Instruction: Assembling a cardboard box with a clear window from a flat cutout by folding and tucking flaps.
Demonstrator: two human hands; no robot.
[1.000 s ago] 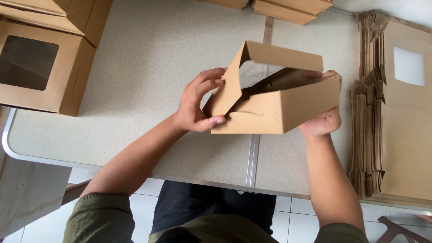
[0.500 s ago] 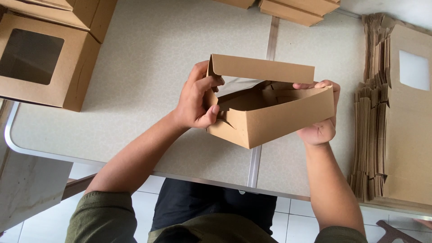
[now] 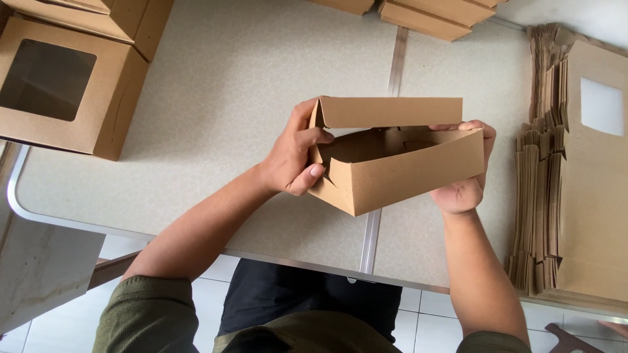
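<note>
I hold a half-folded brown cardboard box point(image 3: 409, 173) above the pale table point(image 3: 229, 98), its open side facing up and one flap standing at the far edge. My left hand point(image 3: 294, 157) grips the box's left corner, thumb pressed on the side wall. My right hand point(image 3: 466, 183) clasps the right end, fingers curled over the top rim.
A finished brown box with a clear window point(image 3: 62, 88) stands at the far left, with more boxes behind it. A thick stack of flat windowed box blanks point(image 3: 575, 176) lies along the right edge. More flat cardboard point(image 3: 425, 13) sits at the far edge.
The box has turned in my hands: its walls have been squared up and the far flap now stands upright. Both hands kept their grip.
</note>
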